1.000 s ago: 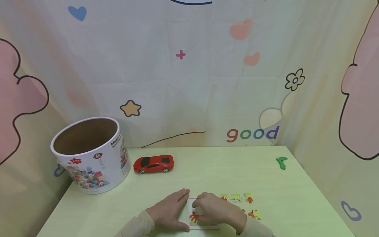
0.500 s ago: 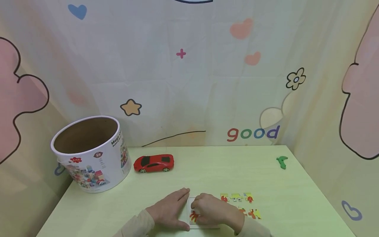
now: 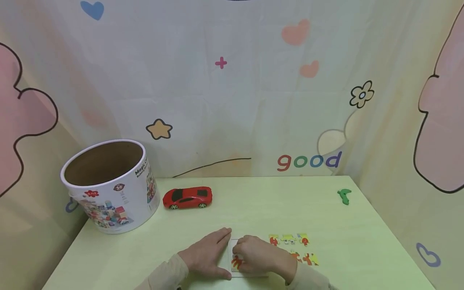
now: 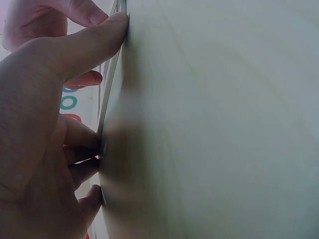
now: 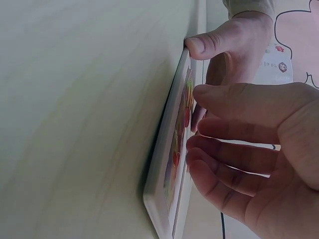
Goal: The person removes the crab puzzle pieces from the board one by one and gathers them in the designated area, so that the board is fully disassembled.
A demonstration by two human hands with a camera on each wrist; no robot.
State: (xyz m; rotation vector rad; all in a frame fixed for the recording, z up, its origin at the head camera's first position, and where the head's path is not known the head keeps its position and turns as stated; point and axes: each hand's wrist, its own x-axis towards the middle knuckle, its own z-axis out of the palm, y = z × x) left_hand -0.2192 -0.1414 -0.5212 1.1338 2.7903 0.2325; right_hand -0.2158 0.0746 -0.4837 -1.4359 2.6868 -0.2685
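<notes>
1. Puzzle board (image 3: 236, 264) lies flat at the table's (image 3: 253, 209) near edge.
2. Left hand (image 3: 206, 257) braces its left rim with straight fingers, steadying it.
3. Right hand (image 3: 262, 255), fingers curled, presses a piece into the board.

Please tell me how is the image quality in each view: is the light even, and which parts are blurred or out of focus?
Head view: soft, even light, no glare; the red toy car is sharp, and the small puzzle pieces slightly soft. Left wrist view: the left hand is very close and blurred, with a dark shadow on the table. Right wrist view: the right hand is soft; the puzzle board edge is clearer.
</notes>
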